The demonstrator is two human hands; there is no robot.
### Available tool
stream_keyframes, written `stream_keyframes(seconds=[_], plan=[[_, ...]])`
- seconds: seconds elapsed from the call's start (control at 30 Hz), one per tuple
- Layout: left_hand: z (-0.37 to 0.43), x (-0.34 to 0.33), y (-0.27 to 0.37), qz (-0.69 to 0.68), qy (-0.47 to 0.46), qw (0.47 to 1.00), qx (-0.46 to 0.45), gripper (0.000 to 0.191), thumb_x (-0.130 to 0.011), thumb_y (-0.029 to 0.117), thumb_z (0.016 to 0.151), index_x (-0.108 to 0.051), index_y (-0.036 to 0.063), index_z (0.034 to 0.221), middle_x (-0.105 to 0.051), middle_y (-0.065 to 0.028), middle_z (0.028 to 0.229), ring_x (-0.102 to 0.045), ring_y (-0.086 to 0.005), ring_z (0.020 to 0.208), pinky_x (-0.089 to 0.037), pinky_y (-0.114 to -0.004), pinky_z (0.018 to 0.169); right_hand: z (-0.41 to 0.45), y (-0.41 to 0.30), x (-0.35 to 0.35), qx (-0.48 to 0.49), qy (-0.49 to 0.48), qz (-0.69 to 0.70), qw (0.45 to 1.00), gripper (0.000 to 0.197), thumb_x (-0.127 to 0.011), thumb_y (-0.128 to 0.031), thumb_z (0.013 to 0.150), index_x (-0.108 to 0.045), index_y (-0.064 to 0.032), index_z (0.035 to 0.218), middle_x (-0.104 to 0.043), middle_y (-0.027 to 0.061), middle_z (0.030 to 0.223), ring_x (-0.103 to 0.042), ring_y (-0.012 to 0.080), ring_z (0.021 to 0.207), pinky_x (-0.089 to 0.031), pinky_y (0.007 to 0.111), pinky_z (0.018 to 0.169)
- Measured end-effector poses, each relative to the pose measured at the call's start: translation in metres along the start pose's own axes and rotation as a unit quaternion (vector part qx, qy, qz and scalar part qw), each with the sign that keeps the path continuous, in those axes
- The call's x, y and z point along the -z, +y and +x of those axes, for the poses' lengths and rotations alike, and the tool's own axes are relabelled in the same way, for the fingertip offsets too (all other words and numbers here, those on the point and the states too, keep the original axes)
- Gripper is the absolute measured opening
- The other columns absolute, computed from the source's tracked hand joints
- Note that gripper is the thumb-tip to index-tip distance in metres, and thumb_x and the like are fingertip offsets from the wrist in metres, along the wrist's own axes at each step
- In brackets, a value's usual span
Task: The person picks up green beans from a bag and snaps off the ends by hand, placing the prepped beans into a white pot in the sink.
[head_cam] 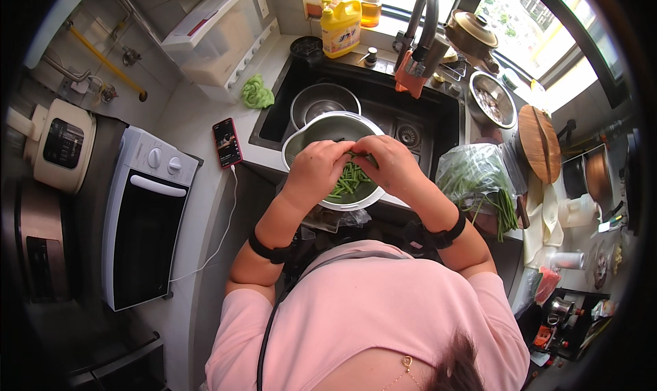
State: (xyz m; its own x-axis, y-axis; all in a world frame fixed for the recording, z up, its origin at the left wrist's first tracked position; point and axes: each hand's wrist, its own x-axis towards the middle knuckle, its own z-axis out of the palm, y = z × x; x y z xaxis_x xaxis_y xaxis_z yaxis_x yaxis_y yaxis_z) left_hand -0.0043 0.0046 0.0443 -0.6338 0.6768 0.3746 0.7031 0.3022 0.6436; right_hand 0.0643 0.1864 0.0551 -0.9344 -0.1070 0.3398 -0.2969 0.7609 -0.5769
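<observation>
Over a white-rimmed basin with a green inside [354, 206], my left hand [318, 168] and my right hand [387, 160] meet at the fingertips. Both hands pinch a green bean, mostly hidden by the fingers. Short pieces of green bean [349, 179] lie in the basin below them. The basin sits at the front edge of a black sink [380, 83]. Right of my right hand, a clear plastic bag [472, 168] rests on the counter, with long green beans [505, 211] sticking out of it.
A metal bowl [326, 96] is in the sink, under a tall faucet [426, 11] hung with an orange cloth [409, 78]. To the left are a plugged-in phone [227, 142] and a green cloth [257, 92]. A steel bowl [491, 99] and a round wooden board [538, 143] stand right.
</observation>
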Motion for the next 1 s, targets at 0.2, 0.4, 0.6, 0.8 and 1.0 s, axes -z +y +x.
stream_keyframes(seconds=[0.2,0.4,0.6,0.8,1.0], plan=[[-0.004,0.009,0.000,-0.009,0.068,0.997,0.028,0.015,-0.063,0.009,0.082,-0.069,0.0053,0.096,-0.067,-0.0097,0.087,-0.062,-0.0306,0.084,-0.049,-0.037,0.077,0.000,0.010,-0.004,0.013,-0.018,-0.017,1.000,0.011,-0.063,-0.015,0.085,-0.064,-0.0074,0.093,-0.066,0.0079,0.087,-0.062,0.0298,0.086,-0.050,0.040,0.073],[-0.008,-0.007,0.001,0.182,0.070,0.980,-0.040,0.011,-0.062,0.012,0.081,-0.068,0.0086,0.089,-0.065,-0.0057,0.077,-0.060,-0.0282,0.077,-0.047,-0.040,0.073,-0.001,-0.002,-0.008,0.053,0.000,-0.156,0.986,0.013,-0.066,-0.012,0.079,-0.065,-0.0108,0.092,-0.063,0.0038,0.082,-0.061,0.0252,0.081,-0.051,0.036,0.068],[-0.015,-0.020,-0.043,-0.071,0.144,0.975,0.154,0.016,-0.057,0.016,0.089,-0.067,0.0036,0.086,-0.062,-0.0047,0.065,-0.059,-0.0174,0.059,-0.047,-0.032,0.058,-0.014,-0.019,-0.018,0.140,-0.036,-0.162,0.976,0.027,-0.065,-0.010,0.072,-0.064,-0.0135,0.098,-0.061,0.0014,0.082,-0.060,0.0236,0.081,-0.052,0.033,0.068],[-0.026,-0.001,-0.056,-0.032,0.048,0.985,0.163,0.032,-0.057,0.020,0.089,-0.063,0.0023,0.115,-0.065,-0.0119,0.100,-0.062,-0.0241,0.093,-0.048,-0.035,0.083,-0.022,-0.013,-0.022,0.073,-0.067,-0.055,0.994,0.031,-0.063,-0.007,0.082,-0.059,-0.0096,0.113,-0.064,0.0096,0.089,-0.061,0.0308,0.085,-0.050,0.040,0.074],[-0.029,-0.002,-0.003,-0.181,-0.141,0.963,0.142,0.042,-0.058,0.020,0.087,-0.053,0.0055,0.126,-0.061,-0.0161,0.114,-0.059,-0.0324,0.106,-0.047,-0.039,0.090,-0.014,-0.015,-0.022,-0.009,-0.118,-0.026,0.993,0.028,-0.059,-0.009,0.085,-0.053,-0.0065,0.113,-0.066,0.0134,0.090,-0.063,0.0318,0.088,-0.050,0.042,0.075]])
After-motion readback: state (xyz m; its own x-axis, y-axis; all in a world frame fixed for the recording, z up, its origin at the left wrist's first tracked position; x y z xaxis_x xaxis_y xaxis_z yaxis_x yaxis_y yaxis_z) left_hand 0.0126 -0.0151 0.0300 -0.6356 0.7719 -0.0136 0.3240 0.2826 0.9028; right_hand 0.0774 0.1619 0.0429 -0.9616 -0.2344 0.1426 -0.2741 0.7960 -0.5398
